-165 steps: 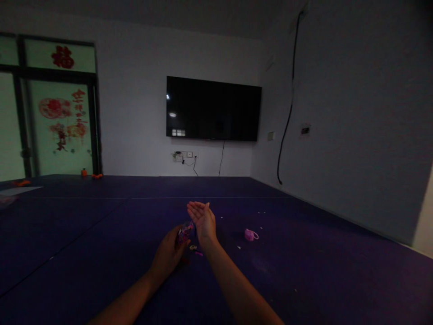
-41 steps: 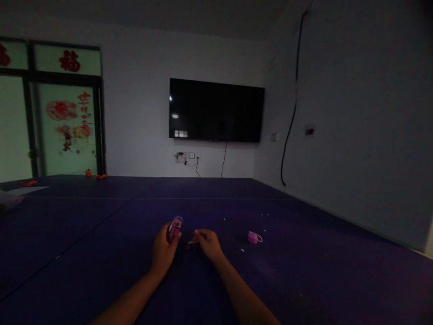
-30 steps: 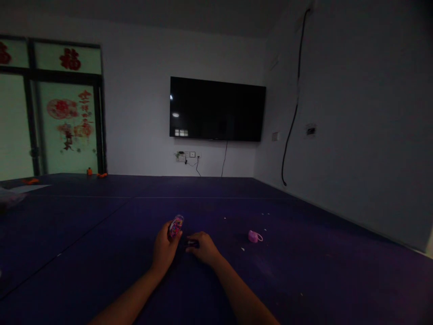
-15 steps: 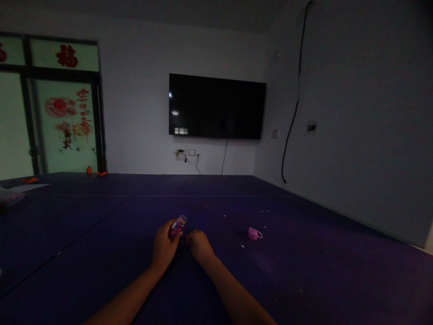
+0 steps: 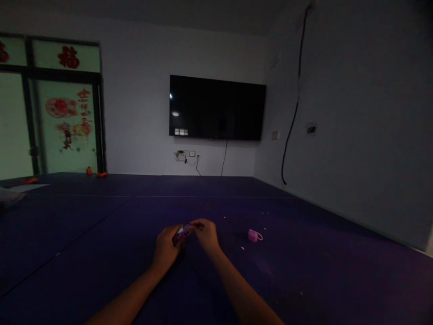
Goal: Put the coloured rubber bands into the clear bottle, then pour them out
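Observation:
A small clear bottle [image 5: 182,232] filled with bits of many colours lies tilted in my left hand [image 5: 167,246], its mouth end pointing right. The fingers of that hand are wrapped round its body. My right hand [image 5: 206,234] is at the mouth end with thumb and fingers pinched together; anything between them is too small and dark to make out. To the right of my hands, a pink cap [image 5: 252,235] with a loop rests on the dark blue-purple table [image 5: 209,280].
Small white scraps [image 5: 242,248] lie scattered around the cap. At the far left edge are orange objects [image 5: 101,174], a white sheet [image 5: 37,187] and a blurred clear bag [image 5: 10,196]. A television [image 5: 217,108] hangs on the wall beyond, and a black cable [image 5: 291,126] hangs at the right.
The bottle has tipped from nearly upright to leaning right. My right hand has risen from beside the bottle to its mouth. The cap has stayed in place.

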A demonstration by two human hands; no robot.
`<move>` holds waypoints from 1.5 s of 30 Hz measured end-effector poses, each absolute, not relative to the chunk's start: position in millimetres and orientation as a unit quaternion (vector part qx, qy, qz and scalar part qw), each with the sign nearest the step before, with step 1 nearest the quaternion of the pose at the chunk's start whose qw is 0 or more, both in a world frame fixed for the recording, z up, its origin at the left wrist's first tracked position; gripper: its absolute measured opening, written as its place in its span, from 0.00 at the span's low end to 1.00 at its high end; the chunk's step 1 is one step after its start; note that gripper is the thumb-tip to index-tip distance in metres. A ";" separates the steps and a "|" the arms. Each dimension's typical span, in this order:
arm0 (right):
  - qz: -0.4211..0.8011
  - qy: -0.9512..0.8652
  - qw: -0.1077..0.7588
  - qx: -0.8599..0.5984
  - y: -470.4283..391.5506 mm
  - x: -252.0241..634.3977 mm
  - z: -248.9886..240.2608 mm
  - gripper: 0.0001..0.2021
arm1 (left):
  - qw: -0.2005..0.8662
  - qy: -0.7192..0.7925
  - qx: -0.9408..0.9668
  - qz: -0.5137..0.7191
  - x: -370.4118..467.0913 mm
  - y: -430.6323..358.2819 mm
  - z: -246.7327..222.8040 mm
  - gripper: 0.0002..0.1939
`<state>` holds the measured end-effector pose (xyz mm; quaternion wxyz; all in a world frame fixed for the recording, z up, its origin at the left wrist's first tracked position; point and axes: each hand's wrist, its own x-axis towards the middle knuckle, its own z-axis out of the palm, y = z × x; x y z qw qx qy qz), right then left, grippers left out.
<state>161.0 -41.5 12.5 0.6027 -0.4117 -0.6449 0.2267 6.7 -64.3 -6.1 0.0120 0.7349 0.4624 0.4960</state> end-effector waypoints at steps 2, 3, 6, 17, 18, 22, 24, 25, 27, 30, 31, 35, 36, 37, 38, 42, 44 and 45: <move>0.248 -0.640 0.605 -0.404 -40.6 159.9 14.1 0.04 | 0.017 0.446 0.746 0.494 6.8 -64.9 -5.1 0.17; 0.254 -0.635 0.610 -0.401 -40.1 159.5 15.1 0.05 | 0.022 0.441 0.747 0.496 6.8 -65.3 -4.6 0.17; 0.281 -0.610 0.632 -0.386 -39.3 157.9 17.6 0.09 | 0.042 0.438 0.739 0.511 7.0 -67.2 -2.5 0.18; 0.382 -0.558 0.674 -0.298 -46.8 148.5 26.0 0.13 | 0.126 0.447 0.689 0.556 7.6 -66.2 -4.7 0.21; 0.382 -0.561 0.675 -0.290 -47.7 148.0 26.9 0.12 | 0.138 0.445 0.684 0.561 7.8 -65.2 -5.7 0.21; 0.367 -0.572 0.676 -0.286 -50.2 146.1 29.4 0.10 | 0.163 0.439 0.672 0.573 8.8 -64.0 -7.0 0.21; 0.355 -0.574 0.675 -0.299 -51.2 145.6 30.7 0.10 | 0.163 0.433 0.670 0.580 9.7 -65.2 -6.6 0.21; 0.349 -0.574 0.674 -0.306 -51.7 145.5 31.6 0.11 | 0.161 0.429 0.670 0.583 10.1 -66.1 -6.3 0.21; 0.334 -0.578 0.674 -0.317 -52.6 145.6 33.6 0.12 | 0.156 0.423 0.672 0.588 11.2 -68.2 -5.5 0.21; 0.294 -0.590 0.677 -0.328 -53.7 147.4 34.7 0.15 | 0.151 0.416 0.671 0.595 12.3 -71.0 -3.4 0.22; 0.272 -0.597 0.678 -0.333 -54.0 148.8 33.6 0.15 | 0.150 0.415 0.671 0.596 12.4 -71.6 -2.4 0.22; 0.173 -0.669 0.616 -0.378 -55.7 157.5 16.3 0.19 | 0.136 0.444 0.643 0.609 11.5 -71.5 0.6 0.24; 0.159 -0.705 0.570 -0.392 -56.4 159.7 9.4 0.21 | 0.131 0.457 0.628 0.616 11.1 -70.9 0.7 0.24; 0.149 -0.742 0.513 -0.407 -57.1 161.6 2.2 0.22 | 0.126 0.469 0.614 0.623 10.7 -70.3 0.5 0.25; 0.135 -0.773 0.454 -0.422 -57.9 162.9 -4.4 0.22 | 0.123 0.478 0.602 0.627 10.4 -69.6 0.0 0.25; 0.060 -0.852 0.293 -0.430 -60.9 162.1 -15.8 0.24 | 0.119 0.488 0.592 0.631 9.7 -67.6 -1.9 0.25; 0.033 -0.874 0.258 -0.411 -62.1 160.2 -10.8 0.21 | 0.117 0.486 0.592 0.632 9.8 -67.6 -2.0 0.25; 0.026 -0.881 0.246 -0.403 -62.7 159.6 -6.8 0.19 | 0.115 0.487 0.591 0.633 9.9 -67.9 -1.6 0.25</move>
